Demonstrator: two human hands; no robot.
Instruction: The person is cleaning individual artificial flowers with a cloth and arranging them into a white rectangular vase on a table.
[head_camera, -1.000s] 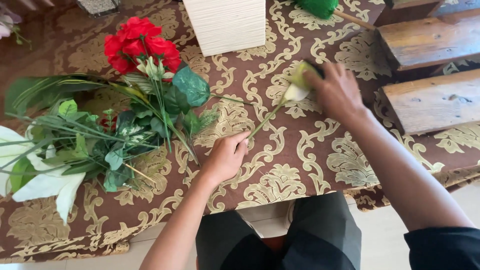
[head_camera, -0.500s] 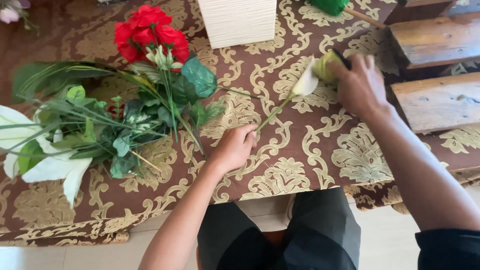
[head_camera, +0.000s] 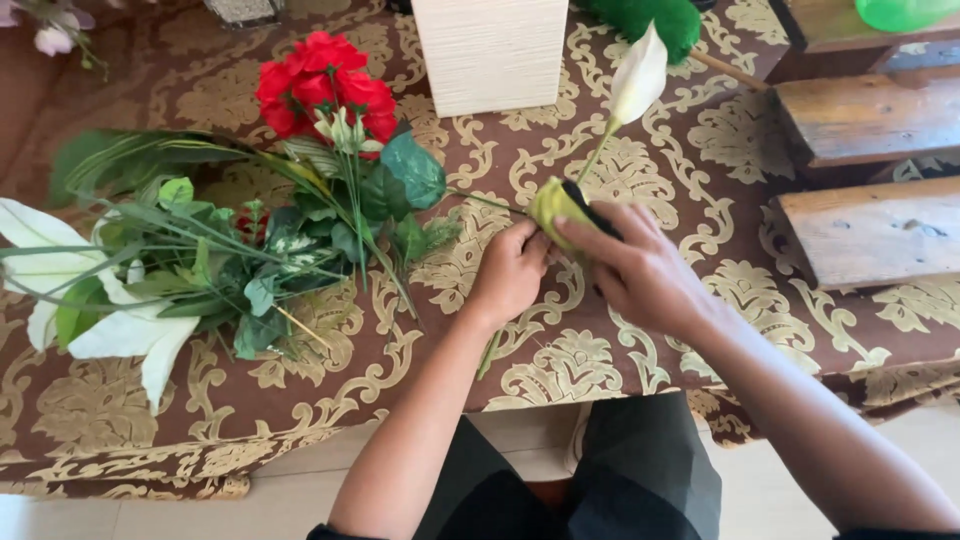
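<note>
A white artificial lily (head_camera: 640, 68) on a thin green stem (head_camera: 598, 152) is raised over the table, its bloom pointing away from me. My left hand (head_camera: 508, 272) pinches the stem low down, and the stem's end sticks out below it. My right hand (head_camera: 640, 272) presses a yellow-green cloth (head_camera: 552, 203) around the stem, right against the fingers of my left hand. A dark strip lies along the cloth under my right fingers.
A heap of artificial flowers lies to the left: red blooms (head_camera: 320, 85), green leaves (head_camera: 250, 250), a big white lily (head_camera: 70, 320). A white ribbed vase (head_camera: 490, 50) stands behind. Wooden benches (head_camera: 870, 120) are on the right. A brown-and-gold cloth (head_camera: 600, 380) covers the table.
The lily has lifted off the table and swung toward the middle. My right hand slid the cloth from the bloom down the stem to meet my left hand.
</note>
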